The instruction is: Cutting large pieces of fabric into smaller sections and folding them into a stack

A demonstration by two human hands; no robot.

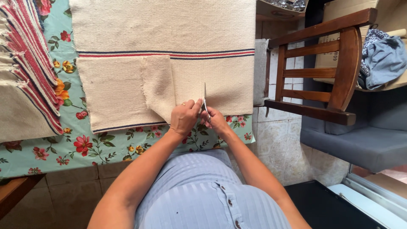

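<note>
1. Two hands are busy at the near edge of the surface [38,159]. My left hand [185,117] is curled and pinches the cream cloth [212,80] right beside the cut.
2. My right hand [217,121] is closed around the scissors [205,98], with the blades pointing away from me into the cloth.
3. To cut well, I think I should keep the cloth pulled flat and tight, and follow one line of the weave so the cut runs straight.
4. I should take small snips and keep my left fingers off to the side of the blades.
5. The cloth feels rough and thick, with red and blue stripes. One piece [159,87] is folded back.
6. Under it lies a smooth flowery tablecloth [106,144].
7. Fringed striped cloths [25,72] sit piled at the left edge.
8. A hard wooden chair [322,68] stands past the right edge.
</note>
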